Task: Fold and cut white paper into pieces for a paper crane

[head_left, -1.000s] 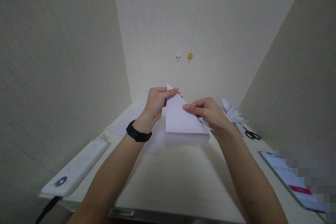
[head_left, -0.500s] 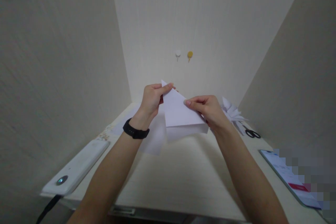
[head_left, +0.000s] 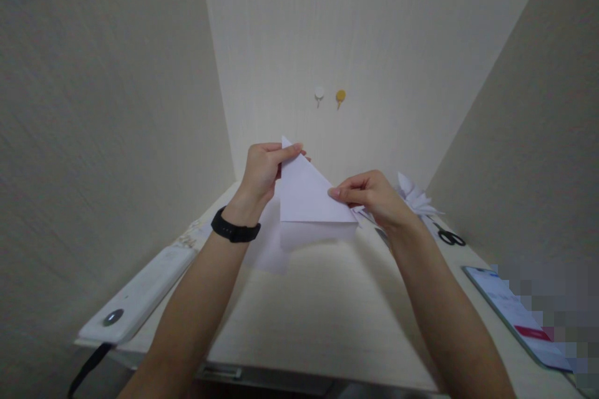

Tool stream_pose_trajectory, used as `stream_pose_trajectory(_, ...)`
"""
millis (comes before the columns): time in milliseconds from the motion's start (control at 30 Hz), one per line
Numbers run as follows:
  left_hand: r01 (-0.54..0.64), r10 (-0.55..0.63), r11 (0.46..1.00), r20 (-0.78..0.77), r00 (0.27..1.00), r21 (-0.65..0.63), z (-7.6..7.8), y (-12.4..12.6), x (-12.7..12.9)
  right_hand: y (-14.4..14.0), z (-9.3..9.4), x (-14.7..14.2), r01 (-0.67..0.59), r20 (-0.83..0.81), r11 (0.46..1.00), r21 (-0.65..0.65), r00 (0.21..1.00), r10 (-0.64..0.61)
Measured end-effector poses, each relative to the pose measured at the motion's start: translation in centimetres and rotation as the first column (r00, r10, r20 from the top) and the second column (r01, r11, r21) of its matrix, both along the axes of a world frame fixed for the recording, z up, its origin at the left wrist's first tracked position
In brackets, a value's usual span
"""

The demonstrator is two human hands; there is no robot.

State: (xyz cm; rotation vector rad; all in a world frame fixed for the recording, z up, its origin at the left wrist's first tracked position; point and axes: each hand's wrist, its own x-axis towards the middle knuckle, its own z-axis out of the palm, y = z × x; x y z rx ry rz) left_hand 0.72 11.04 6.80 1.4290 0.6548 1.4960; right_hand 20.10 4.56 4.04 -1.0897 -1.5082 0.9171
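Paper: a white sheet (head_left: pixel 306 196) folded into a triangle. You hold it up in the air, above the table (head_left: pixel 322 318), with its point near the top left.
Left hand: your left hand (head_left: pixel 261 169) pinches the top corner of the paper between thumb and fingers. A black band (head_left: pixel 233 230) sits on that wrist.
Right hand: your right hand (head_left: pixel 372 196) pinches the slanted right edge of the paper, with the fingertips pressed on the fold.
Under the paper: another flat white sheet (head_left: pixel 269 249) lies on the table, just below your hands.
Right side: a folded paper shape (head_left: pixel 414 199) sits behind your right hand. Black scissors (head_left: pixel 449 237) lie near it. A phone (head_left: pixel 517 315) lies close to the table's edge.
Left side: a long white box (head_left: pixel 140 293) with a round button lies by the wall.
Back wall: two small hooks (head_left: pixel 330 96), one white and one yellow.
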Motion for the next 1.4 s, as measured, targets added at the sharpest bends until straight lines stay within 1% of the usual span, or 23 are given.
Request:
stream_pose_trajectory(267, -0.003, 0.003, 0.999, 0.005, 1.0, 0.034, 0.0, 0.3, -0.2, 0.4, 0.0, 1.2, -0.027, 0.072, 1.0, 0.0, 0.997, 0.027)
stream_pose_trajectory(367, -0.05, 0.048, 0.998, 0.034, 0.998, 0.049, 0.1, 0.7, -0.5, 0.8, -0.2, 2.1, -0.017, 0.074, 1.0, -0.01, 0.997, 0.018)
stream_pose_trajectory(433, -0.093, 0.09, 0.994, 0.05, 0.995, 0.058, 0.2, 1.1, -0.9, 1.1, -0.3, 2.8, -0.035, 0.055, 0.999, -0.039, 0.998, 0.037)
stream_pose_trajectory(567, -0.143, 0.139, 0.988, 0.073, 0.988, 0.055, 0.5, 1.6, -1.5, 1.3, -0.5, 5.2, -0.06, 0.08, 0.993, -0.106, 0.994, 0.069)
stream_pose_trajectory(667, -0.155, 0.148, 0.986, 0.099, 0.984, 0.065, 0.5, 1.7, -1.7, 1.1, -0.5, 7.3, -0.009, 0.074, 0.996, -0.09, 0.997, 0.015)
stream_pose_trajectory(733, -0.152, 0.146, 0.986, 0.094, 0.985, 0.07, 0.5, 1.6, -1.6, 1.0, -0.4, 7.9, 0.094, 0.0, 0.996, 0.005, 0.996, -0.094)
stream_pose_trajectory(800, -0.123, 0.119, 0.99, 0.051, 0.992, 0.067, 0.2, 1.3, -1.2, 0.9, -0.2, 7.3, 0.183, -0.065, 0.975, 0.125, 0.982, -0.176)
stream_pose_trajectory(833, -0.096, 0.095, 0.993, 0.019, 0.995, 0.064, -0.1, 1.1, -0.9, 0.9, -0.2, 6.5, 0.192, -0.069, 0.966, 0.175, 0.981, -0.183)
stream_pose_trajectory(900, -0.02, 0.023, 0.998, -0.052, 0.998, 0.056, -0.6, 0.7, -0.1, 0.9, -0.1, 4.4, 0.123, -0.012, 0.965, 0.23, 0.992, -0.124)
stream_pose_trajectory(967, 0.056, -0.051, 0.997, -0.111, 0.993, 0.044, -1.2, 0.3, 0.7, 0.9, -0.1, 2.2, 0.029, 0.058, 0.972, 0.232, 0.997, -0.044)
stream_pose_trajectory(1000, 0.079, -0.074, 0.996, -0.132, 0.988, 0.037, -1.5, 0.2, 1.0, 1.0, -0.1, 1.4, 0.02, 0.079, 0.974, 0.224, 0.996, -0.039)
stream_pose_trajectory(1067, 0.103, -0.098, 0.994, -0.155, 0.983, 0.027, -2.0, 0.1, 1.5, 1.1, -0.3, 0.4, 0.043, 0.066, 0.978, 0.203, 0.996, -0.058)
stream_pose_trajectory(1133, 0.1, -0.095, 0.995, -0.157, 0.983, 0.02, -2.2, 0.2, 1.8, 1.2, -0.4, 0.2, 0.066, 0.028, 0.981, 0.18, 0.997, -0.072)
stream_pose_trajectory(1233, 0.081, -0.078, 0.997, -0.141, 0.987, 0.011, -2.4, 0.4, 1.9, 1.4, -0.6, 0.5, 0.054, 0.003, 0.987, 0.149, 0.998, -0.055)
stream_pose_trajectory(1400, 0.099, -0.1, 0.995, -0.081, 0.992, -0.02, -2.1, 0.2, 1.9, 1.5, -0.5, 0.7, 0.07, -0.008, 0.99, 0.125, 0.998, -0.069)
